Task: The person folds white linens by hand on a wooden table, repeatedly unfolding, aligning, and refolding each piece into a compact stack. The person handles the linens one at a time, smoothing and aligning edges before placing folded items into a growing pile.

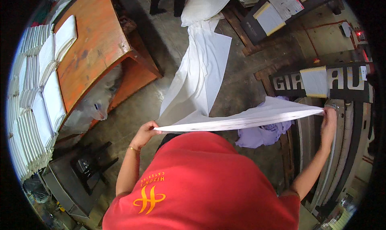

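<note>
A long white cloth (205,64) stretches from near my body to the top of the view. Its near edge, gathered in several layers, is pulled taut between my two hands. My left hand (147,133) pinches one corner, fingers closed on it. My right hand (329,113) grips the other end, out to the right with the arm extended. Between my hands and the far part, the cloth drapes down over the concrete floor. Whether its far end is held or resting on something is hidden.
Folded white cloths (39,79) lie in stacks on an orange-brown wooden table (90,33) at left. A purple cloth (256,136) lies low at right, beside long boxes (340,157). Dark boxes (256,24) rest on wooden pallets. Another person's legs (167,0) are at the top.
</note>
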`<state>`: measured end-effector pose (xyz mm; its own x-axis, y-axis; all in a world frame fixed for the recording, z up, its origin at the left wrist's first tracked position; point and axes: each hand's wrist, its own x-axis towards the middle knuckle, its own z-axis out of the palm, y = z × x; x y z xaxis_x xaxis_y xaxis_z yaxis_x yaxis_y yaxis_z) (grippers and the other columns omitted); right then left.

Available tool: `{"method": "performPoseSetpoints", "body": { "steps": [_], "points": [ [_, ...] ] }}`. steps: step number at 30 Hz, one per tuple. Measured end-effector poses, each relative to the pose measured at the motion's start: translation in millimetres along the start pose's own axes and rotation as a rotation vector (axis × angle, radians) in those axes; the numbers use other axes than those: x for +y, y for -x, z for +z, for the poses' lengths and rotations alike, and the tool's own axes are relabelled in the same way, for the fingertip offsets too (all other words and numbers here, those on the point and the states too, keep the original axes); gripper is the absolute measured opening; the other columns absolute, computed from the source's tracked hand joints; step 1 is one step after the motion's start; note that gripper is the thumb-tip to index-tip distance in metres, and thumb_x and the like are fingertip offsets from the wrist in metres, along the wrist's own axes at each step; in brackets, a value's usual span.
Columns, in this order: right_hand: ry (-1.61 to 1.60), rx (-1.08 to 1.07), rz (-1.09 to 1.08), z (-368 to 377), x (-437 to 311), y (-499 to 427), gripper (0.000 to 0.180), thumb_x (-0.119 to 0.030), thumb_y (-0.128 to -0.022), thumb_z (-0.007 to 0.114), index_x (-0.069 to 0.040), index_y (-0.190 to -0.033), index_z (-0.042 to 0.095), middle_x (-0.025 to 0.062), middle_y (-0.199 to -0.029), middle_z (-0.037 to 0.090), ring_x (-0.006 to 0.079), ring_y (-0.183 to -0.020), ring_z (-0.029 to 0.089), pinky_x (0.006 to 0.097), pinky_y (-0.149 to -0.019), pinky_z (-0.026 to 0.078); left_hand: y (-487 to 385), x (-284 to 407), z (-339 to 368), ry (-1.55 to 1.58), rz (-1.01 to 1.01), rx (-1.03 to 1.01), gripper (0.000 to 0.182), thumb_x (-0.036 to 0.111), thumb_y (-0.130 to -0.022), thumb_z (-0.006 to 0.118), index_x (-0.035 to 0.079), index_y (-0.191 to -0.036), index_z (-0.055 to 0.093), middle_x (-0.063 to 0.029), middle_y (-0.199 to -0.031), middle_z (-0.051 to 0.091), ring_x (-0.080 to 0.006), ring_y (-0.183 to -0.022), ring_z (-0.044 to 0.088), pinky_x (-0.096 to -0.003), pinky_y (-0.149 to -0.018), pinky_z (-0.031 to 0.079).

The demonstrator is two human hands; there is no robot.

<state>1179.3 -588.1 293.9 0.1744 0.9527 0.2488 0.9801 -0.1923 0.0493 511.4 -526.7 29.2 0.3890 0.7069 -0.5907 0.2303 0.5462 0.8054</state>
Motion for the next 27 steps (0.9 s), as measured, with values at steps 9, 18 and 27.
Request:
{"method": "performPoseSetpoints", "body": {
  "steps": [9,18,27],
  "points": [
    [-0.443,-0.332,-0.217,205.8,-87.3,18.4,0.008,-0.006,-0.089,0.057,-0.004,-0.097,0.06,0.0164,-0.096,0.061,0.0376,-0.097,0.059,0.0455,-0.081,0.047,73.9,77.9,-38.1,-0.112,0.289,0.456,0.014,-0.005,-0.086,0.067,0.004,-0.086,0.057,-0.0005,-0.087,0.061,-0.0119,-0.097,0.058,-0.0297,-0.098,0.042],
    [-0.928,-0.571,0.092,361.9,-138.1,22.6,0.014,-0.007,-0.083,0.069,-0.005,-0.096,0.067,0.0117,-0.09,0.064,0.0279,-0.084,0.063,0.0366,-0.075,0.05,168.1,174.5,-38.9,-0.702,0.411,0.849,0.02,-0.017,-0.079,0.054,-0.001,-0.089,0.059,-0.0092,-0.087,0.066,-0.0216,-0.096,0.064,-0.0461,-0.118,0.028],
    [-1.178,-0.563,-0.498,444.1,-383.6,1.0,0.01,-0.007,-0.088,0.065,-0.003,-0.097,0.064,0.0209,-0.145,0.04,0.0389,-0.129,0.045,0.043,-0.107,0.039,212.0,256.4,15.1,-1.478,0.566,0.91,0.036,-0.002,-0.086,0.061,0.005,-0.121,0.061,-0.0073,-0.088,0.072,-0.0259,-0.089,0.069,-0.057,-0.117,0.028]
  ]
}}
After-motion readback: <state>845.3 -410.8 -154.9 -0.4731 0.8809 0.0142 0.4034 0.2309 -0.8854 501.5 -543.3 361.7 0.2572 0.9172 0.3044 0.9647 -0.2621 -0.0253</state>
